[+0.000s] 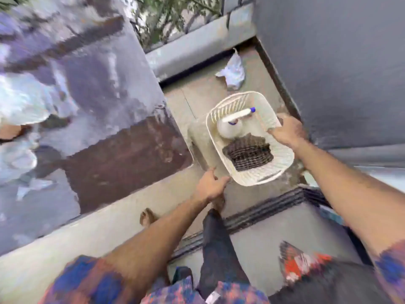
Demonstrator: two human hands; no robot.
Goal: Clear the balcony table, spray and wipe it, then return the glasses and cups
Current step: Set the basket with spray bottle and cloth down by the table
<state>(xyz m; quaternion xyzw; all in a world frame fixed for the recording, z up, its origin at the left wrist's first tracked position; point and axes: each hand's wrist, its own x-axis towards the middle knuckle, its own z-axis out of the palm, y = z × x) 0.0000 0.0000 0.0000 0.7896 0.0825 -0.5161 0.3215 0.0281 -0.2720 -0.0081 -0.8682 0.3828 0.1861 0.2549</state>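
A white slatted plastic basket [278, 156] hangs over the balcony floor, held between both hands. My left hand [209, 185] grips its near left rim. My right hand [289, 130] grips the far right rim. Inside the basket lie a white spray bottle [232, 123] with a blue nozzle tip and a dark woven stack that looks like coasters or mats [248, 153]. The balcony table [92, 102] fills the left of the view, its glossy top blurred and reflecting.
A crumpled white cloth or bag [233, 72] lies on the floor near the railing base [186, 55]. A grey wall [328, 62] stands at the right. A dark sliding-door track [263, 212] crosses the floor by my legs. Another person's pale sleeve [19, 106] shows at the far left.
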